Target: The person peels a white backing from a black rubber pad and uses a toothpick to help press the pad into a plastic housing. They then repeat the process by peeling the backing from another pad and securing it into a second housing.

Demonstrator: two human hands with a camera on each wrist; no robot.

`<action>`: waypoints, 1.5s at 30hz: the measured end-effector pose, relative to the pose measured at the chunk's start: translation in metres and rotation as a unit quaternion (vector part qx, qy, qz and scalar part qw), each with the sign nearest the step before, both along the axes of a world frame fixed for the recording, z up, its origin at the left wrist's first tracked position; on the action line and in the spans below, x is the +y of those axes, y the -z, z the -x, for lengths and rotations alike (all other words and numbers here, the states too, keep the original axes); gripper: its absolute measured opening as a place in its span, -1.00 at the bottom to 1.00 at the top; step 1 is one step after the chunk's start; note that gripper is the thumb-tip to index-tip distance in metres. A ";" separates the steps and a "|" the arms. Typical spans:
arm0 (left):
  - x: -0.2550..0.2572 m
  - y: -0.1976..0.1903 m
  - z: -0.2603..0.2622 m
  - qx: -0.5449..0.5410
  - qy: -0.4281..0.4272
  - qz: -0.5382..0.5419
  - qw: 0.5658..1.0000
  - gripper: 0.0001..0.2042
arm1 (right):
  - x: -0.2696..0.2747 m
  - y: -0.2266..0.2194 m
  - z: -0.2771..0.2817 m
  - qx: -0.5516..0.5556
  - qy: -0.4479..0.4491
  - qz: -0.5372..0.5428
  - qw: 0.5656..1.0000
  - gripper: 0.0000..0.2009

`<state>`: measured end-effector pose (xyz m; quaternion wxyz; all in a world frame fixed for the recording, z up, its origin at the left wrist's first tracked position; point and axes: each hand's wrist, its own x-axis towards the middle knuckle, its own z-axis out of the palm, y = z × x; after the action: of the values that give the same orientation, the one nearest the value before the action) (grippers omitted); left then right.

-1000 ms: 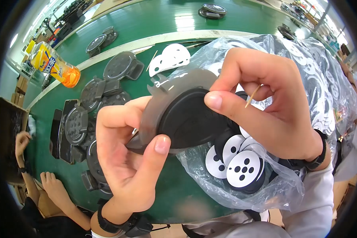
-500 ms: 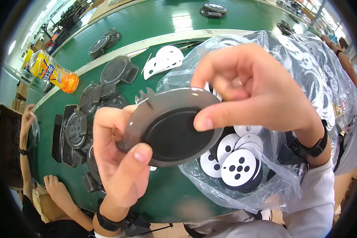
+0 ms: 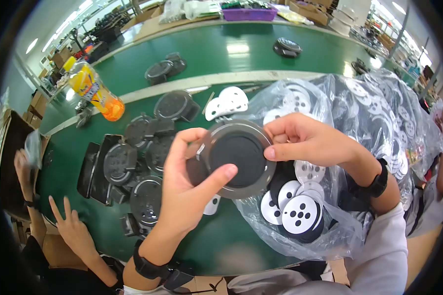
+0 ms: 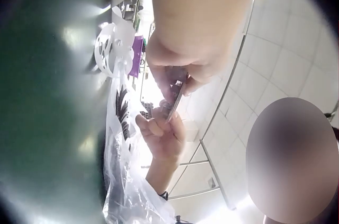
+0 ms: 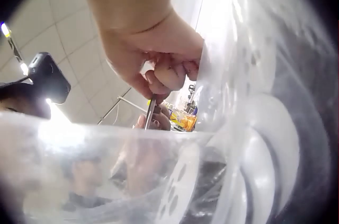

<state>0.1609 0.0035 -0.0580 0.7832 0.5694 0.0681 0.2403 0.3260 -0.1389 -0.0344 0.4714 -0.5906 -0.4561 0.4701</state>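
Note:
In the head view a round, smoky, see-through plastic cover (image 3: 231, 191) with a black disc (image 3: 242, 156) in its middle is held up over the green table, its face toward the camera. My left hand (image 3: 184, 189) grips the cover's left side, thumb lying over the black disc and fingers behind. At the right rim my right hand (image 3: 312, 142) pinches the edge between thumb and curled fingers. The left wrist view shows the cover (image 4: 176, 95) nearly edge-on between both hands. In the right wrist view, the right hand (image 5: 153, 57) holds the thin edge from above.
A clear plastic bag (image 3: 337, 246) of white and black holed discs (image 3: 299, 214) spreads along the right. Several similar dark covers (image 3: 146, 199) lie at left, near an orange drink bottle (image 3: 94, 91). Another person's hand (image 3: 74, 228) rests at the table's left edge.
The cover has turned from a slanted hold to face the camera more squarely. My right hand has moved from over its face to the right rim. The toothpick seen in that hand earlier is out of sight.

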 end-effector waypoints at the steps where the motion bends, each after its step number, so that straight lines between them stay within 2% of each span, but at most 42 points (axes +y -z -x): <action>1: 0.001 -0.005 0.002 0.016 0.020 0.031 0.999 -0.54 | 0.001 -0.001 -0.001 0.045 0.002 0.017 0.999 -0.83; 2: 0.001 -0.007 0.002 0.021 -0.017 -0.018 0.999 -0.55 | 0.004 -0.006 -0.003 0.036 -0.002 0.011 0.999 -0.83; 4: 0.008 0.001 -0.002 -0.024 -0.123 -0.086 0.988 -0.63 | 0.009 -0.014 -0.011 0.130 0.080 0.007 0.988 -0.83; 6: 0.021 0.003 0.000 -0.027 -0.161 -0.106 0.981 -0.71 | 0.018 -0.014 -0.040 0.197 0.129 -0.074 0.969 -0.78; 8: 0.026 0.000 0.000 -0.020 -0.182 -0.118 0.976 -0.78 | 0.034 -0.025 -0.063 0.184 0.232 -0.032 0.955 -0.78; 11: 0.030 0.004 0.000 -0.021 -0.184 -0.127 0.974 -0.79 | 0.034 -0.020 -0.093 0.120 0.256 -0.012 0.959 -0.88; 14: 0.030 0.004 -0.001 -0.001 -0.182 -0.146 0.972 -0.78 | 0.025 -0.017 -0.084 0.132 0.237 -0.056 0.961 -0.91; 16: 0.035 0.004 0.000 0.025 -0.176 -0.248 0.952 -0.78 | 0.018 -0.010 -0.072 0.135 0.208 -0.053 0.967 -0.85; 17: 0.038 0.001 0.001 0.031 -0.176 -0.246 0.953 -0.78 | 0.016 -0.008 -0.063 0.022 0.190 -0.036 0.981 -0.85; 18: 0.040 -0.005 0.002 0.076 -0.188 -0.332 0.921 -0.76 | 0.011 -0.007 -0.053 -0.090 0.168 -0.017 0.981 -0.84; 19: 0.042 -0.008 0.005 0.122 -0.198 -0.414 0.880 -0.74 | 0.004 -0.006 -0.040 -0.214 0.180 0.017 0.960 -0.80; 20: 0.045 -0.008 0.010 0.130 -0.198 -0.411 0.880 -0.74 | 0.001 -0.008 -0.028 -0.306 0.147 -0.014 0.941 -0.80; 21: 0.050 -0.007 0.016 0.206 -0.204 -0.541 0.789 -0.71 | 0.000 -0.010 -0.018 -0.393 0.112 -0.047 0.911 -0.80; 22: 0.054 -0.006 0.020 0.274 -0.201 -0.656 0.674 -0.67 | -0.002 -0.012 -0.012 -0.388 0.109 -0.046 0.914 -0.80; 23: 0.059 -0.003 0.021 0.338 -0.175 -0.650 0.657 -0.62 | -0.004 -0.014 -0.008 -0.409 0.052 -0.029 0.910 -0.81; 24: 0.060 0.000 0.020 0.341 -0.171 -0.650 0.657 -0.62 | -0.007 -0.017 -0.003 -0.429 -0.003 -0.012 0.903 -0.82; 25: 0.060 0.003 0.019 0.337 -0.166 -0.650 0.661 -0.62 | -0.007 -0.023 0.006 -0.453 -0.023 0.020 0.891 -0.85; 26: 0.061 0.005 0.018 0.334 -0.161 -0.649 0.664 -0.61 | -0.008 -0.017 0.003 -0.449 -0.024 0.020 0.893 -0.85; 27: 0.063 0.006 0.019 0.338 -0.158 -0.649 0.663 -0.61 | -0.009 -0.008 -0.001 -0.470 -0.064 0.013 0.880 -0.84; 28: 0.065 0.006 0.020 0.320 -0.148 -0.642 0.681 -0.62 | -0.008 -0.002 -0.003 -0.489 -0.104 0.006 0.866 -0.84; 29: 0.068 0.006 0.021 0.302 -0.139 -0.635 0.698 -0.63 | -0.009 -0.002 -0.002 -0.489 -0.101 0.022 0.866 -0.81; 32: 0.065 0.012 0.015 0.260 -0.156 -0.642 0.704 -0.66 | -0.012 -0.005 -0.003 -0.513 -0.087 0.058 0.852 -0.78; 34: 0.064 0.007 0.015 0.265 -0.155 -0.642 0.702 -0.66 | -0.014 -0.009 -0.004 -0.517 -0.055 0.029 0.854 -0.79; 37: 0.060 0.004 0.013 0.266 -0.155 -0.639 0.705 -0.66 | -0.016 -0.016 -0.018 -0.507 -0.075 0.065 0.856 -0.83; 40: 0.061 0.004 0.007 0.227 -0.190 -0.630 0.718 -0.68 | -0.017 -0.018 -0.026 -0.471 -0.126 0.037 0.872 -0.81; 41: 0.059 -0.001 0.007 0.237 -0.220 -0.604 0.728 -0.69 | -0.017 -0.026 -0.027 -0.430 -0.132 0.120 0.885 -0.79; 42: 0.057 -0.007 0.007 0.247 -0.249 -0.577 0.738 -0.69 | -0.019 -0.025 -0.031 -0.429 -0.128 0.123 0.886 -0.79; 43: 0.053 -0.009 0.005 0.247 -0.254 -0.542 0.762 -0.65 | -0.021 -0.025 -0.036 -0.424 -0.130 0.107 0.890 -0.79; 44: 0.048 -0.011 0.003 0.245 -0.249 -0.541 0.765 -0.65 | -0.024 -0.024 -0.039 -0.419 -0.133 0.092 0.894 -0.79; 45: 0.042 -0.013 0.000 0.161 -0.265 -0.478 0.822 -0.63 | -0.027 -0.027 -0.038 -0.444 -0.116 0.104 0.883 -0.78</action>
<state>0.1605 0.0454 -0.0455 0.2971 0.8628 0.2185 0.3458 0.3639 -0.1661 -0.0074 0.0978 -0.7262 -0.6309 0.2550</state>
